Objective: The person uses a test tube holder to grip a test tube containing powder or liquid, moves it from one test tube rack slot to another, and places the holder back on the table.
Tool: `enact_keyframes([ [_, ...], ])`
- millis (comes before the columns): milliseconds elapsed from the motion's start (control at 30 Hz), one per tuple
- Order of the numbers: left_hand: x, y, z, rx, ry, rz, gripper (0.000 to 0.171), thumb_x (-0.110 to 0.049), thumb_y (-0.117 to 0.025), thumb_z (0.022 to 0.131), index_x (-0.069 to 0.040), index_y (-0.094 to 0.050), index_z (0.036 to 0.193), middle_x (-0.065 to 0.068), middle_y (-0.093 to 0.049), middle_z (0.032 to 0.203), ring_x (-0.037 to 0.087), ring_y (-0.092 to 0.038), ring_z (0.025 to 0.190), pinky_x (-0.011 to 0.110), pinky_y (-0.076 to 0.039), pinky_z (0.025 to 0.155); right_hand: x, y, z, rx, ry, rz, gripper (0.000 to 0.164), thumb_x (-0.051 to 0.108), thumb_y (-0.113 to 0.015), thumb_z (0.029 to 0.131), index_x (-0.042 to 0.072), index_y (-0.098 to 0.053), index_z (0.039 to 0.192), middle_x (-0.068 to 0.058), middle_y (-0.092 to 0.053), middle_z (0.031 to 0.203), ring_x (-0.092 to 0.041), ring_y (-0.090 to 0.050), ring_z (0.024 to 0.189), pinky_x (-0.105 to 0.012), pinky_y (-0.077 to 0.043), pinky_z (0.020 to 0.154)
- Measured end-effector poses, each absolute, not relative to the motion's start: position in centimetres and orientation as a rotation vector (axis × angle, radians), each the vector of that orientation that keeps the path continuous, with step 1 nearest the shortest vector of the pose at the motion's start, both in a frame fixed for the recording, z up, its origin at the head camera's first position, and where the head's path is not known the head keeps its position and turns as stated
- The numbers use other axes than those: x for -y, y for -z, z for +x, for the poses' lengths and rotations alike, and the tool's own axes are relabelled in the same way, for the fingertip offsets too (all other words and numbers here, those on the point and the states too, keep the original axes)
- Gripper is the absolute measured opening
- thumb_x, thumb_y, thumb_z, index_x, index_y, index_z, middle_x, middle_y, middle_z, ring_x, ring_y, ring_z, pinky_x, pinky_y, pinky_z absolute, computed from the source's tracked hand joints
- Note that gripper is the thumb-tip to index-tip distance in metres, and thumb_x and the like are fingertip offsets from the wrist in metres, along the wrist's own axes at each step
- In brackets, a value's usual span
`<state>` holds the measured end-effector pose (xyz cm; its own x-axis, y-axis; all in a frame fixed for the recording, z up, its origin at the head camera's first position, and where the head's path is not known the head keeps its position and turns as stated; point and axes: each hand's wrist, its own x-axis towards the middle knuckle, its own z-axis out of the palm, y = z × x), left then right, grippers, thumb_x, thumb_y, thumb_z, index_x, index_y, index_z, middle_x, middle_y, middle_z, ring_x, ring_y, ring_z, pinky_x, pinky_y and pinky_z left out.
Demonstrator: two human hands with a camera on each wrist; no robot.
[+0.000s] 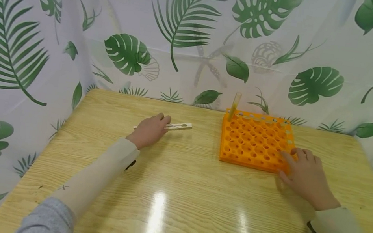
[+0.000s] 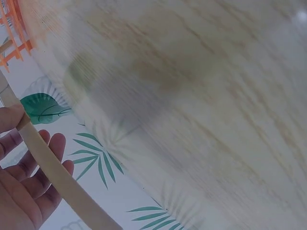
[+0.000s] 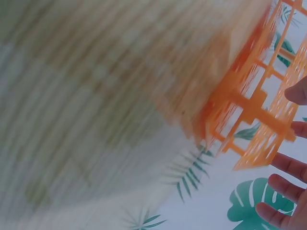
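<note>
My left hand (image 1: 150,130) pinches a wooden test tube clamp (image 1: 179,126) above the left half of the table. In the left wrist view the thumb presses on the pale wooden strip (image 2: 53,165), with the other fingers loosely bent behind it. An orange test tube rack (image 1: 254,142) stands at the right, with rows of round holes. One test tube (image 1: 235,105) with yellowish contents stands slightly tilted in its back left hole. My right hand (image 1: 307,175) rests at the rack's front right corner, fingers loosely extended along its side; the right wrist view shows them at the rack's edge (image 3: 259,120).
A wood-grain table (image 1: 190,188) with a glossy top lies under both hands. A white cloth with green leaf prints (image 1: 199,26) hangs behind the table and along its sides. The rack stands close to the back edge.
</note>
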<state>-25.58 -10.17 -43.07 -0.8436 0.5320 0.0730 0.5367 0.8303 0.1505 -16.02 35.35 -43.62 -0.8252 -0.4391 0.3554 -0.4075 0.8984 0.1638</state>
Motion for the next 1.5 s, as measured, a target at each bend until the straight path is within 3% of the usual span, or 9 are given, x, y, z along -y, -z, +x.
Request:
enact_keyframes([
  [400,10.3,43.2,-25.7,2.968,0.256,-0.876,0.019,-0.02,-0.053,0.097,-0.007,-0.044,0.108,0.012,-0.059,0.094,0.023,-0.059,0.071,0.03,-0.046,0.055,-36.4,44.2,-16.0,2.648,0.134,0.632,0.047,0.029,-0.071,0.07,0.007,-0.059,0.11,-0.02,-0.05,0.1,-0.04,-0.048,0.087,-0.055,-0.041,0.066],
  [667,10.4,43.2,-26.0,3.002,0.262,-0.848,0.023,-0.026,-0.051,0.098,-0.015,-0.04,0.116,0.009,-0.062,0.076,0.019,-0.056,0.055,0.029,-0.042,0.046,-36.2,44.1,-16.1,2.653,0.143,0.622,0.05,0.028,-0.075,0.066,0.007,-0.059,0.109,-0.021,-0.05,0.099,-0.04,-0.048,0.087,-0.054,-0.042,0.066],
  [867,11.0,42.9,-26.0,3.054,0.306,-0.865,0.026,-0.028,-0.049,0.098,-0.009,-0.045,0.116,0.011,-0.065,0.088,0.02,-0.061,0.066,0.033,-0.049,0.058,-36.2,44.1,-16.2,2.661,0.152,0.617,0.05,0.028,-0.074,0.067,0.008,-0.058,0.109,-0.02,-0.05,0.099,-0.04,-0.049,0.088,-0.054,-0.042,0.066],
  [967,11.5,42.9,-25.9,3.091,0.309,-0.883,0.024,-0.028,-0.047,0.099,-0.005,-0.049,0.107,0.01,-0.062,0.086,0.02,-0.058,0.07,0.033,-0.047,0.063,-36.2,44.1,-16.0,2.659,0.147,0.623,0.047,0.028,-0.071,0.069,0.007,-0.058,0.109,-0.021,-0.05,0.099,-0.041,-0.049,0.088,-0.054,-0.042,0.065],
  [1100,11.9,42.7,-25.7,3.108,0.349,-0.91,0.021,-0.026,-0.045,0.1,-0.007,-0.047,0.093,0.006,-0.054,0.073,0.017,-0.047,0.061,0.03,-0.038,0.059,-36.2,44.2,-15.8,2.646,0.132,0.636,0.042,0.032,-0.064,0.076,0.007,-0.058,0.11,-0.02,-0.05,0.098,-0.041,-0.049,0.087,-0.054,-0.041,0.064],
  [1267,12.2,42.4,-25.4,3.093,0.33,-0.892,0.021,-0.028,-0.044,0.101,-0.009,-0.044,0.091,0.001,-0.045,0.062,0.014,-0.04,0.054,0.028,-0.032,0.053,-36.4,44.2,-15.7,2.621,0.128,0.646,0.043,0.044,-0.051,0.087,0.007,-0.057,0.109,-0.02,-0.051,0.097,-0.041,-0.05,0.085,-0.054,-0.042,0.063],
  [1467,12.2,42.3,-25.3,3.032,0.308,-0.886,0.023,-0.029,-0.044,0.101,-0.009,-0.043,0.089,0.0,-0.041,0.058,0.013,-0.037,0.05,0.027,-0.031,0.05,-36.6,44.1,-15.7,2.657,0.118,0.622,0.043,0.035,-0.065,0.079,0.008,-0.056,0.111,-0.022,-0.051,0.1,-0.043,-0.051,0.088,-0.058,-0.042,0.065],
  [1500,12.2,42.3,-25.2,3.019,0.306,-0.887,0.023,-0.029,-0.044,0.1,-0.009,-0.042,0.089,0.0,-0.041,0.058,0.013,-0.037,0.05,0.027,-0.03,0.05,-36.7,44.1,-15.7,2.668,0.119,0.617,0.046,0.026,-0.069,0.072,0.008,-0.056,0.112,-0.023,-0.051,0.101,-0.043,-0.051,0.088,-0.058,-0.042,0.066],
])
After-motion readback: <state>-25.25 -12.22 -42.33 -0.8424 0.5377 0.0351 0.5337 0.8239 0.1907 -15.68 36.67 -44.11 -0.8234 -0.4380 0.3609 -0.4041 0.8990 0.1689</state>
